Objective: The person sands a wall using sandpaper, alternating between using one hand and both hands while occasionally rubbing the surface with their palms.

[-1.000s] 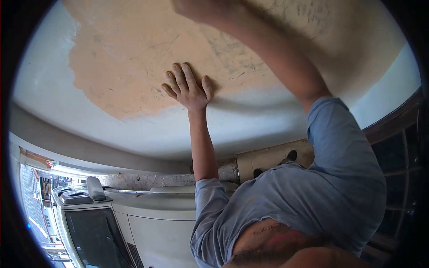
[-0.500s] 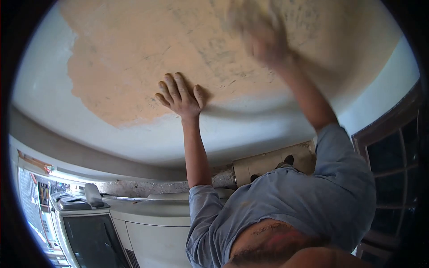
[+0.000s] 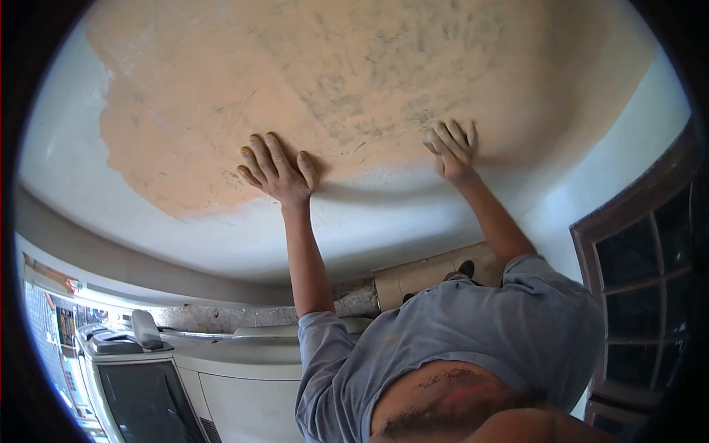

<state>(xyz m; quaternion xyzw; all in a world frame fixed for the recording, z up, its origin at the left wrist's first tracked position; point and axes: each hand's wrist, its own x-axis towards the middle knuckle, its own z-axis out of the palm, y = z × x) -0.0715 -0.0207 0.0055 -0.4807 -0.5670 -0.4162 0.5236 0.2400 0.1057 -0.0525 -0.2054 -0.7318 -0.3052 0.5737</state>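
Observation:
A broad patch of tan filler [image 3: 199,103] with dark smudges and scratches covers much of the pale wall [image 3: 399,210]. My left hand [image 3: 277,173] lies flat near the patch's lower edge, fingers spread and tips dusty. To the right, my right hand [image 3: 452,150] rests against the lower part of the filler, its dusty fingers stretched out and slightly apart. Whether anything thin lies beneath its palm is hidden. No tool shows in either hand.
A light-coloured vehicle [image 3: 251,395] with a dark window and a side mirror [image 3: 146,330] stands close at lower left. On the right is a brown-framed door or window [image 3: 587,244] with dark panes. Tiled floor [image 3: 402,284] shows below the wall.
My right hand has come down from high on the filler to its lower part and is no longer blurred. My left hand keeps its place on the wall; the view has shifted slightly.

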